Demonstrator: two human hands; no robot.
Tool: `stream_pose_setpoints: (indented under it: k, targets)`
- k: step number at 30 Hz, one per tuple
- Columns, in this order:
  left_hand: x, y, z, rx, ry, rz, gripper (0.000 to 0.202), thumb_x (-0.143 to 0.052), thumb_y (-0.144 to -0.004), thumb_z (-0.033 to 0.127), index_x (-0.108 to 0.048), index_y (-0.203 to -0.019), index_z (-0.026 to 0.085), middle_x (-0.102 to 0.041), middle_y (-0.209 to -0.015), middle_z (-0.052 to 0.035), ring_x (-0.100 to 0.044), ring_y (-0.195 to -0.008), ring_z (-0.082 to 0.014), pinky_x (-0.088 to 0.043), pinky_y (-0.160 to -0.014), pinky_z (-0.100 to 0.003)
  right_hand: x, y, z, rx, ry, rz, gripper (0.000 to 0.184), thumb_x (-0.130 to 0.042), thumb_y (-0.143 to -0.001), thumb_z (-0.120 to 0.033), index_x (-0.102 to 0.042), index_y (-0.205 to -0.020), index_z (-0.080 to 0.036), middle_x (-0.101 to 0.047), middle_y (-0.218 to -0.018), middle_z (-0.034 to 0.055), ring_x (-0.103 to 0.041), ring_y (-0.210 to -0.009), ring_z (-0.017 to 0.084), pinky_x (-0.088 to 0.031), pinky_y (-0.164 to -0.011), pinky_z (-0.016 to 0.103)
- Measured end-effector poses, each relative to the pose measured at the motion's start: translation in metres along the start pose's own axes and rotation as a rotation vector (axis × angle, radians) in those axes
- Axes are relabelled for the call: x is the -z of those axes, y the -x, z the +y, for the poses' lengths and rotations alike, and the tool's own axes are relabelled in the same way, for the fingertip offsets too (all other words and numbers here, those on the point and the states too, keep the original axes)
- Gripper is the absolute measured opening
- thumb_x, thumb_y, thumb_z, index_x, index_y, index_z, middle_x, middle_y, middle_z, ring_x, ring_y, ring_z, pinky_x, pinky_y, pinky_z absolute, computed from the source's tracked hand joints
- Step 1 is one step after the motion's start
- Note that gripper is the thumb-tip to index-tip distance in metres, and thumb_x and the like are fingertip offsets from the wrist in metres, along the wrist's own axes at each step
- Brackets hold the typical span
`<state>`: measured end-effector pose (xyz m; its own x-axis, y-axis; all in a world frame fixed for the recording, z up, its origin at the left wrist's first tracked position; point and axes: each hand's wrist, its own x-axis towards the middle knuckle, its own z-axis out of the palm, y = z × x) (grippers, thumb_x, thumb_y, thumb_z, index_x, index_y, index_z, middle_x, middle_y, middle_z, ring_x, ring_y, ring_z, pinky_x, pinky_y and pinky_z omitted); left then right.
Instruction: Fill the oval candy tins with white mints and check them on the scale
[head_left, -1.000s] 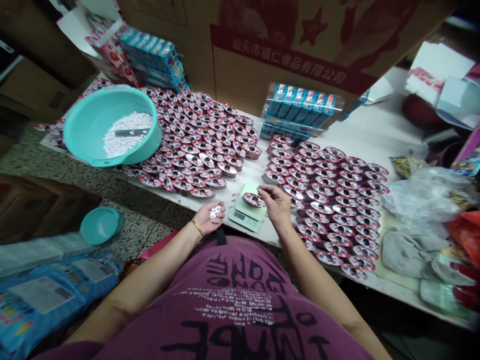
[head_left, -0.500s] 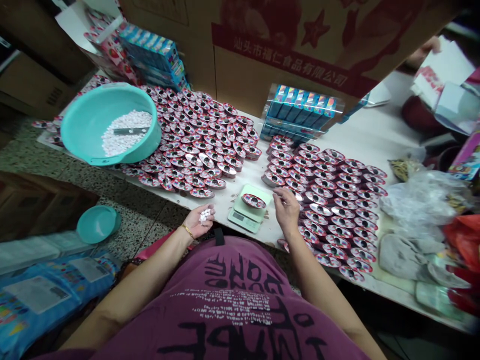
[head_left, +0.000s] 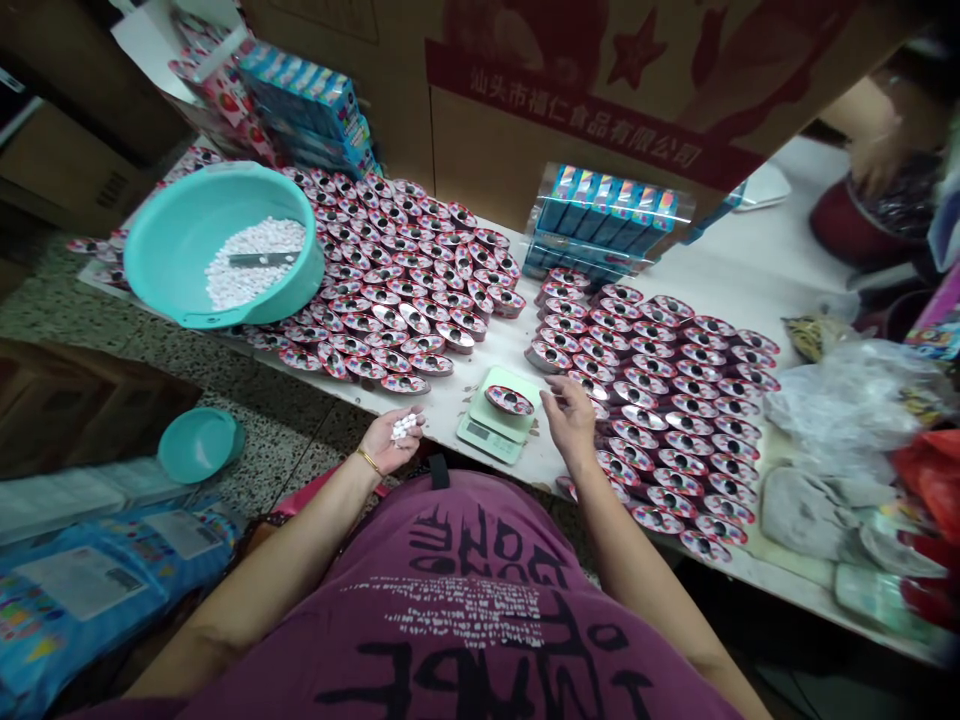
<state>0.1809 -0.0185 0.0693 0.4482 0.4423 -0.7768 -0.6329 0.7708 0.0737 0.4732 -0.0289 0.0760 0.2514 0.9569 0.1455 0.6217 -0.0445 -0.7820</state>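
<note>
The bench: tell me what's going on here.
A person holds white pellets in the upturned left hand. The right hand is beside the scale, with nothing visible in it. One oval pack sits on the scale, and more packs stand to either side. The basin holds more pellets.
</note>
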Motion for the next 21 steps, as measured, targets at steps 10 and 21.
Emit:
stream_pose_setpoints:
  k: [10, 21]
  targets:
    - [-0.001, 0.000, 0.002, -0.002, -0.005, 0.003, 0.015, -0.041, -0.077, 0.013, -0.054, -0.083, 0.010, -0.051, -0.066, -0.0052, -0.043, -0.046, -0.0056, -0.024, -0.030, -0.011, -0.016, 0.012, 0.018, 0.039, 0.105, -0.203, 0.040, -0.052, -0.072, -0.035, -0.049, -0.109, -0.019, -0.052, -0.106, 0.0093, -0.046, -0.099, 0.021, -0.039, -0.083, 0.038]
    - [0.008, 0.006, 0.005, -0.042, 0.032, 0.022, 0.014, -0.043, -0.075, 0.012, -0.052, -0.086, 0.011, -0.053, -0.066, -0.0050, -0.044, -0.045, -0.0051, -0.023, -0.029, -0.011, -0.048, -0.028, -0.004, 0.135, 0.456, -0.435, 0.036, -0.047, -0.075, -0.024, -0.046, -0.110, -0.016, -0.055, -0.101, 0.0096, -0.049, -0.094, 0.021, -0.039, -0.079, 0.030]
